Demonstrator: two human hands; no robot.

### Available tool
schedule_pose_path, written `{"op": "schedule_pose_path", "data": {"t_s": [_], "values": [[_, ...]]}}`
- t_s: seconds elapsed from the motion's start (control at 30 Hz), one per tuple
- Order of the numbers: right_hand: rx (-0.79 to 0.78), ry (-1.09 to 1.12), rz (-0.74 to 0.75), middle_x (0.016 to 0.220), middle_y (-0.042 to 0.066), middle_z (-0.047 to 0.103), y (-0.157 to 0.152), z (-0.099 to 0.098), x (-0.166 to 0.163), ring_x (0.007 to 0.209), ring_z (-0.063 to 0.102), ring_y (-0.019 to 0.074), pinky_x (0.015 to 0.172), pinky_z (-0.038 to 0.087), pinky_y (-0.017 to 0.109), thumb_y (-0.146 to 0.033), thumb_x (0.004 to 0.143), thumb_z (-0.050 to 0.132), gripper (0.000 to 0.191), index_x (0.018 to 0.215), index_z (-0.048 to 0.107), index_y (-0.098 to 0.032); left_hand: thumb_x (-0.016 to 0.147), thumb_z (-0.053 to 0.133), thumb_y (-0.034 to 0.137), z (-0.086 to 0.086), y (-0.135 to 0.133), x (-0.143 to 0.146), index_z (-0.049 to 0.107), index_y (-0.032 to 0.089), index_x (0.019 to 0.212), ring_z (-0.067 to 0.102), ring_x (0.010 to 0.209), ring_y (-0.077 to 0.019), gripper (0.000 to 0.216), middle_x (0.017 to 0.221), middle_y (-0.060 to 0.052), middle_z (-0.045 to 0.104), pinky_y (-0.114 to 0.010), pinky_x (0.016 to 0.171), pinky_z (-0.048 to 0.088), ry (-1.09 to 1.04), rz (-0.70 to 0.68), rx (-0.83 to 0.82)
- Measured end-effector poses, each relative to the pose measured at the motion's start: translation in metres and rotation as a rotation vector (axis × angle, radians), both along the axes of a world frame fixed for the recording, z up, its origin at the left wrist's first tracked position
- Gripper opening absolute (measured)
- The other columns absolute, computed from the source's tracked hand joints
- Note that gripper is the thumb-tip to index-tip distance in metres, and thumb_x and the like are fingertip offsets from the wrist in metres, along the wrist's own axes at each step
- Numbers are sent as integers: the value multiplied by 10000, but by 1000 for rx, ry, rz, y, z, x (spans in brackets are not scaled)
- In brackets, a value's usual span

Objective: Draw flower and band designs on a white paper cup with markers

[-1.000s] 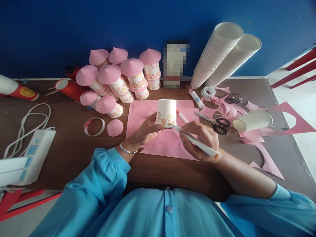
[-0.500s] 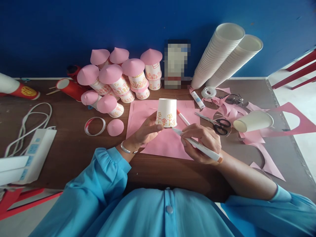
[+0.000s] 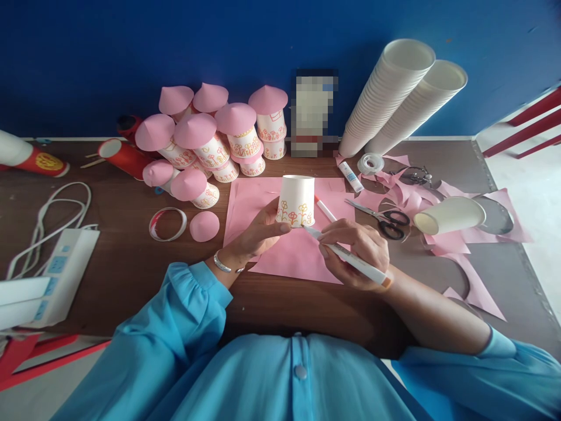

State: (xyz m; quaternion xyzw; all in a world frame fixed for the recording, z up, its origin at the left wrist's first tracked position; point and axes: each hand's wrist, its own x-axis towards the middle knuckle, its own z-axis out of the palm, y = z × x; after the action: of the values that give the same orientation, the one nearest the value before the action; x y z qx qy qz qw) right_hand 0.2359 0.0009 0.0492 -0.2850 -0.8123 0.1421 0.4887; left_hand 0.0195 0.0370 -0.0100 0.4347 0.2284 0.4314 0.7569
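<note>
My left hand (image 3: 263,229) grips a white paper cup (image 3: 297,196) by its lower left side, with the narrower end up. Orange and yellow flowers are drawn around the cup's lower part. Pinched in my right hand (image 3: 357,251) is a white marker (image 3: 362,266) with an orange-brown end. Its tip is at the cup's lower rim; whether it touches cannot be told. Pink paper sheets (image 3: 298,257) lie beneath both hands. Another marker (image 3: 324,207), white with a red-orange end, rests on the sheets behind my right hand.
Decorated cups with pink cone roofs (image 3: 196,131) stand back left. Tall paper cup stacks (image 3: 385,93) lean against the blue wall. Scissors (image 3: 390,222), a glue stick (image 3: 350,176), clear tape (image 3: 370,164), a lying cup (image 3: 451,215) and pink scraps are right. A power strip (image 3: 65,275) lies left.
My right hand and the marker have shifted slightly left along the cup's lower rim. A pink scrap at the far right edge has moved, its outer end now sitting further left.
</note>
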Motion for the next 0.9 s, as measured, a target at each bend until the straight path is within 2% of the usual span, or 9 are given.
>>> {"op": "schedule_pose_path", "data": {"t_s": [0.4,0.73,0.9], "values": [[19,-4,-22,807,9,744,1,-2,0,651,735,162,553,587,256,-60,890,651,244,1054,649,-241,764,920,446,2,-1,1,741,272,1300,679,1328,-375,592,1284,-106,786,-542,1114,529,12,3,-28],[14,10,28,815,24,733,1,1,1,658,733,151,542,584,243,-77,907,650,201,1046,627,-220,729,950,412,1,-1,-2,731,278,1306,729,1193,-338,632,1265,-89,787,-476,1014,549,46,5,-34],[65,55,37,787,22,724,2,0,3,650,727,169,535,587,263,-73,919,643,234,1101,659,-219,759,922,417,2,-1,0,732,265,1297,697,1275,-352,591,1360,-107,760,-499,1076,534,24,2,-22]]}}
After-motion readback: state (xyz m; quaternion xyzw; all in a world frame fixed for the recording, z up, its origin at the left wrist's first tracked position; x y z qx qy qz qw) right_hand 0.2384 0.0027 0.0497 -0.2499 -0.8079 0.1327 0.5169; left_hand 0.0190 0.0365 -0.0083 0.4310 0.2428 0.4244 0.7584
